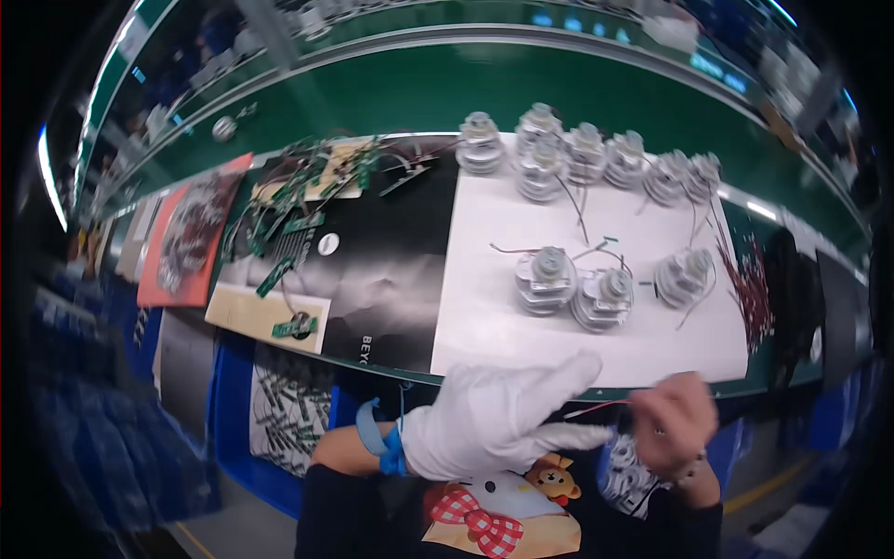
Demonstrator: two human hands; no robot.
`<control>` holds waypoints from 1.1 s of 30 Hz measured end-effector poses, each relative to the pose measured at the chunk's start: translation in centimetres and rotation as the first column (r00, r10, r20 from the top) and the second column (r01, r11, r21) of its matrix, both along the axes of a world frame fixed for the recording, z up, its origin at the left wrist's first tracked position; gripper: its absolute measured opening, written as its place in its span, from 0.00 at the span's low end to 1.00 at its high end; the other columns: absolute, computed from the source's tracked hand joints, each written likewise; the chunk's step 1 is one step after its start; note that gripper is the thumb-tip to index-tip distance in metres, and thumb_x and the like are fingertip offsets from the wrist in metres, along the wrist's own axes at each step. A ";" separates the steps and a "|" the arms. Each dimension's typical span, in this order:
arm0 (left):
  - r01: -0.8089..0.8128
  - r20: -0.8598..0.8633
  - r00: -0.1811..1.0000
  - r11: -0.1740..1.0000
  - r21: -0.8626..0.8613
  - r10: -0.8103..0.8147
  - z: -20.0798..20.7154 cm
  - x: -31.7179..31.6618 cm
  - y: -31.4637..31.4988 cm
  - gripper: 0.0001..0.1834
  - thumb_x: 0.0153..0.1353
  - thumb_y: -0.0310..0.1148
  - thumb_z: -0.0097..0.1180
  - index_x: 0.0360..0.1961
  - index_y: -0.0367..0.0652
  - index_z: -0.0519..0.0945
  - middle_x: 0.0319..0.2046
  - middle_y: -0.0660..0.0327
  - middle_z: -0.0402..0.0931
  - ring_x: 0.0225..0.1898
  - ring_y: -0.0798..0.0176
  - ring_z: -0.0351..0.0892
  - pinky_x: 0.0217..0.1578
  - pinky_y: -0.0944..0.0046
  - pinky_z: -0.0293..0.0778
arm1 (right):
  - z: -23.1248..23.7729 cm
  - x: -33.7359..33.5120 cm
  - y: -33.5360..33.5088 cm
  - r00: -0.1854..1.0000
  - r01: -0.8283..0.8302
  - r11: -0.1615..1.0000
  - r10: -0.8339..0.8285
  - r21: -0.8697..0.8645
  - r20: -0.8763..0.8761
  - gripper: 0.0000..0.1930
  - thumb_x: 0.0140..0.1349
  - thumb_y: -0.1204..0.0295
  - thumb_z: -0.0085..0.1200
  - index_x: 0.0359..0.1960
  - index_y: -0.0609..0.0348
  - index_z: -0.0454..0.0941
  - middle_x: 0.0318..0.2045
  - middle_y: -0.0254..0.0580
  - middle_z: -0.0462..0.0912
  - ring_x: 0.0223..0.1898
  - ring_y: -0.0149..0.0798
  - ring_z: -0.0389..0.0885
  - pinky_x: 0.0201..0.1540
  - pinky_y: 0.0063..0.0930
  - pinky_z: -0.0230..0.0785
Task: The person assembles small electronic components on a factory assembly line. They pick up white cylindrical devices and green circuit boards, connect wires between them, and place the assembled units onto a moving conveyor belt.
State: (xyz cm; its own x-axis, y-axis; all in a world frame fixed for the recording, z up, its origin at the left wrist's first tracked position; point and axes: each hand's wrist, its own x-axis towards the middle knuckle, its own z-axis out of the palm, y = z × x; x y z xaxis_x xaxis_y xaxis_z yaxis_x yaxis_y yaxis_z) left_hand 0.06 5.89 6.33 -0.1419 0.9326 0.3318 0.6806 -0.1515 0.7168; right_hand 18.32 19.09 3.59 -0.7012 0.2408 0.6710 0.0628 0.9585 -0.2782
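Observation:
My left hand [498,410] wears a white glove and a blue wrist strap [391,452]. It hovers at the table's front edge with its fingers stretched to the right and the thumb apart. Just right of it, my right hand [672,424] is bare, curled and smeared by motion. A thin red wire [605,406] juts from its fingers toward the gap in the glove. Beyond both hands, clear-and-silver round parts with wires, including a pair [547,279] and a single one [684,278], stand on a white sheet [494,340].
More round parts [542,168] line the sheet's far edge. Red wires [752,293] lie bundled at the right. Green circuit boards [296,224] are heaped on a black sheet [396,279], beside an orange tray [177,289]. Below the table, a blue bin [231,410] holds small parts.

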 end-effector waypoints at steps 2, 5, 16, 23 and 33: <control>0.083 -0.083 0.994 0.995 0.053 -0.078 -2.3 -0.1 0.6 0.22 0.46 0.42 0.65 0.41 0.44 0.75 0.23 0.61 0.76 0.20 0.62 0.77 0.19 0.67 0.71 | -1.1 -0.8 -0.9 0.999 -0.053 0.987 0.053 -0.154 -0.006 0.12 0.34 0.83 0.62 0.25 0.62 0.78 0.21 0.39 0.73 0.21 0.40 0.72 0.22 0.28 0.64; 0.052 -0.075 0.996 0.998 0.039 -0.049 -1.9 -0.1 1.2 0.11 0.50 0.40 0.61 0.31 0.47 0.77 0.16 0.63 0.73 0.17 0.61 0.75 0.17 0.68 0.69 | -2.1 -1.1 -0.9 0.999 -0.045 0.972 0.041 -0.231 -0.024 0.11 0.35 0.83 0.62 0.25 0.62 0.77 0.21 0.39 0.73 0.22 0.40 0.73 0.23 0.28 0.64; -0.022 0.176 0.984 0.998 -0.054 0.031 -2.4 -0.8 0.8 0.04 0.52 0.23 0.58 0.31 0.40 0.79 0.23 0.58 0.79 0.20 0.67 0.78 0.20 0.73 0.73 | -2.9 -2.1 -0.7 1.000 -0.002 0.858 0.017 -0.514 0.024 0.07 0.44 0.84 0.57 0.26 0.63 0.76 0.23 0.41 0.75 0.23 0.39 0.75 0.24 0.25 0.67; -0.007 0.319 0.947 0.992 -0.127 0.047 -3.1 -0.7 0.8 0.05 0.53 0.24 0.58 0.32 0.38 0.79 0.24 0.57 0.79 0.23 0.67 0.78 0.23 0.73 0.72 | -3.3 -4.3 -1.3 0.980 -0.194 0.747 0.174 -0.636 -0.094 0.07 0.45 0.84 0.58 0.28 0.64 0.76 0.25 0.42 0.76 0.23 0.37 0.76 0.23 0.23 0.67; -0.261 0.563 0.754 0.940 -0.218 0.340 -1.1 -3.2 2.0 0.16 0.66 0.34 0.43 0.43 0.32 0.76 0.25 0.61 0.78 0.28 0.73 0.75 0.34 0.73 0.72 | -4.3 -5.0 0.1 0.979 -0.203 0.661 0.156 -0.723 -0.132 0.04 0.50 0.83 0.55 0.29 0.65 0.78 0.20 0.38 0.78 0.19 0.25 0.75 0.22 0.16 0.66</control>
